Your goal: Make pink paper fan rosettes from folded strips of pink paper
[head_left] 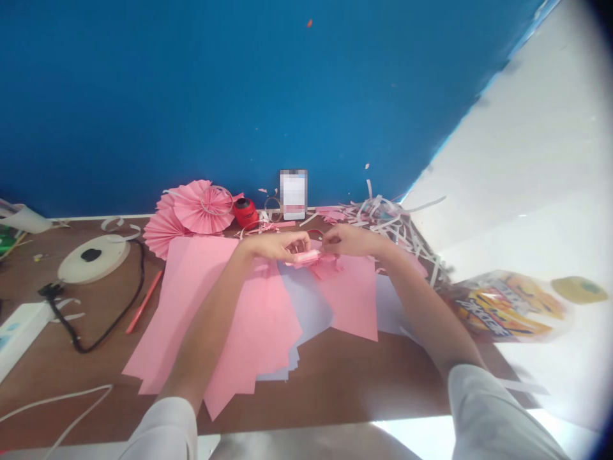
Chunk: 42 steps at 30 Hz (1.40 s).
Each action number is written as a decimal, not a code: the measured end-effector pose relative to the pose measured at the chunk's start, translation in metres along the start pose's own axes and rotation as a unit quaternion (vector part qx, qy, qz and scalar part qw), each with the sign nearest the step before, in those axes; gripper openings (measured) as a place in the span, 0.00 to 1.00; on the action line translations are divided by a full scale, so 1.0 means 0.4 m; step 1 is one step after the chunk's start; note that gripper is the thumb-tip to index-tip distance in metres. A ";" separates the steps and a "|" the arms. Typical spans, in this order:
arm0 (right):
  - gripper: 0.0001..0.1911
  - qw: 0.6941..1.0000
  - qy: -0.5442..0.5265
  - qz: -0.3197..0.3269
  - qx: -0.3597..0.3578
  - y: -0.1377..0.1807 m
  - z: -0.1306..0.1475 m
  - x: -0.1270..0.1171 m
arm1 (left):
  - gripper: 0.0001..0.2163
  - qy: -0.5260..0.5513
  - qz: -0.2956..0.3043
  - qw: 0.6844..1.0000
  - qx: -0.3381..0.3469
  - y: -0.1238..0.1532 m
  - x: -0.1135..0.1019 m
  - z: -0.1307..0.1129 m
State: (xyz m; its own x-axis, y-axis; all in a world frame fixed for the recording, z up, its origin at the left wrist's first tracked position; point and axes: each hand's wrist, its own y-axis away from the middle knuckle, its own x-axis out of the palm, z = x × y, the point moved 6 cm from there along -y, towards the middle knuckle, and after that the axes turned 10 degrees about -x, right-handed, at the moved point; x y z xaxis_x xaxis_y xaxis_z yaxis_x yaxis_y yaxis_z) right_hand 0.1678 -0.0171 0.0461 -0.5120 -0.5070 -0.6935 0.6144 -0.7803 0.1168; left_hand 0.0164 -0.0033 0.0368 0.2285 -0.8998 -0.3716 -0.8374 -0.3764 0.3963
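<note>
Folded paper: one small pink piece, up over the loose sheets, between the two hands.
Left hand: one; thumb and fingers clamped on the left part of the folded paper.
Right hand: one; fingers bent in close together at the right end of the folded paper; I cannot tell if they pinch it.
Pink sheets: a big messy pile under and beside the left arm, too many on top of each other to count; one more sticks out below the right hand.
Lilac sheets: more than one, peeking out between the pink ones.
Fans: at least two, pink, one over the other, at the back.
Red tub: one, just beside the fans.
Phone: one, standing up by the blue wall.
Strips: a heap, too many to count, mostly white, back right.
Bag: one, shiny, with yellow pictures, right of the right arm.
Red pen: one, left of the pink pile.
Round disc: one, white with a black middle.
Black cord: one, curling by the disc.
Table: one, brown, under it all.
</note>
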 end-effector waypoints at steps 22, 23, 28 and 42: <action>0.16 0.995 -0.013 -0.084 0.044 0.030 0.017 -0.059 | 0.22 -0.159 -0.089 0.983 0.031 0.010 -0.040 -0.015; 0.15 0.995 -0.011 -0.084 0.050 0.032 0.018 -0.059 | 0.22 -0.161 -0.094 0.982 0.020 0.011 -0.041 -0.014; 0.14 0.995 0.006 -0.076 0.057 0.033 0.022 -0.053 | 0.21 -0.157 -0.114 0.981 -0.009 0.020 -0.046 -0.015; 0.17 0.992 0.013 -0.118 0.034 0.024 0.021 -0.064 | 0.18 -0.152 -0.170 0.974 -0.010 0.027 -0.049 -0.042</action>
State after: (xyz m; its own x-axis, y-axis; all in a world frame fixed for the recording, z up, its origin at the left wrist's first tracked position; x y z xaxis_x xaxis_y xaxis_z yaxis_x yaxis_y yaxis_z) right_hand 0.1816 -0.0145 0.0709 -0.6209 -0.2990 -0.7246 0.4377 -0.8991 -0.0041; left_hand 0.0112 0.0064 0.0624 0.3309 -0.6173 -0.7138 -0.7287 -0.6477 0.2224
